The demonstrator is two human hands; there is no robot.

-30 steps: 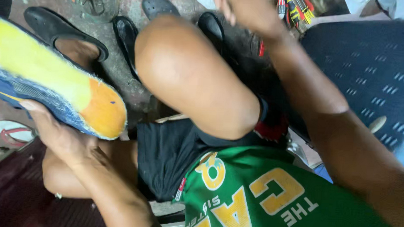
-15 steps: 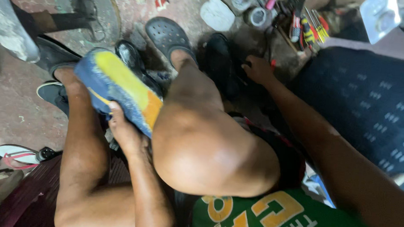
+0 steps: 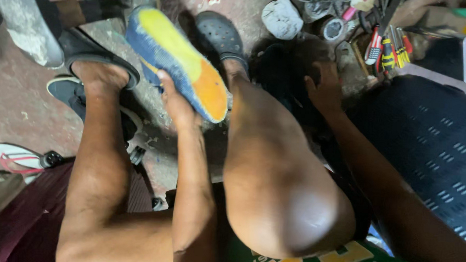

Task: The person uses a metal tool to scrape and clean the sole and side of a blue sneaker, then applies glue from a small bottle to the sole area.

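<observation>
My left hand (image 3: 175, 103) grips a blue shoe (image 3: 176, 58) held sole up between my knees; the sole is yellow with an orange heel. My right hand (image 3: 325, 89) reaches down to the right of my right knee into a dark pile of black shoes (image 3: 280, 70); whether its fingers hold anything is hidden in shadow. Both my feet wear dark clogs (image 3: 220, 37) on the floor, the other clog (image 3: 92, 54) to the left.
Screwdrivers and tools with red and yellow handles (image 3: 388, 48) lie at the top right beside a tape roll (image 3: 333, 29) and a grey rag (image 3: 282, 18). A dark blue patterned seat (image 3: 431, 139) is on the right. A flip-flop (image 3: 14, 155) lies at left.
The shoe in my left hand has moved from low left up to the middle between my knees. My right hand dropped from the tools to the dark shoe pile.
</observation>
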